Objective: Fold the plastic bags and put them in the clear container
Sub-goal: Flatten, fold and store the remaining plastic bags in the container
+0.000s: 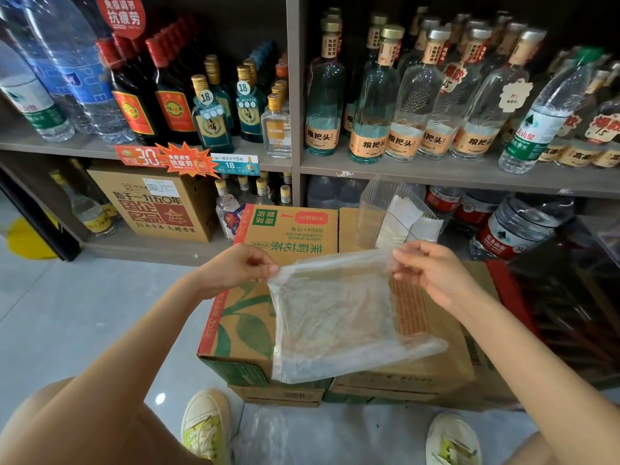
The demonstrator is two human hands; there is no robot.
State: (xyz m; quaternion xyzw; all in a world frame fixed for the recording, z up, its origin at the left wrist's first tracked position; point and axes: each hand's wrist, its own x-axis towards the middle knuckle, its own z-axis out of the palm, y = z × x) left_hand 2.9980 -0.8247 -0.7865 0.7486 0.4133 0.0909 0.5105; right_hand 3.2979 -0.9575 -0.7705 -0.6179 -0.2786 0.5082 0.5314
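Note:
A translucent plastic bag [335,317] hangs flat in the air above the cardboard boxes. My left hand [241,266] pinches its upper left corner and my right hand [426,266] pinches its upper right corner. The bag's lower edge droops over the box top. The clear container [372,213] stands on the boxes just behind the bag, with folded whitish bags [402,219] inside it. More loose plastic [265,434] lies on the floor between my shoes.
Stacked cardboard drink boxes [241,327] serve as the work surface in front of me. Behind them, shelves [436,172] hold many glass bottles and water bottles. Large water jugs [513,226] stand at the right. Grey tiled floor [84,303] lies to the left.

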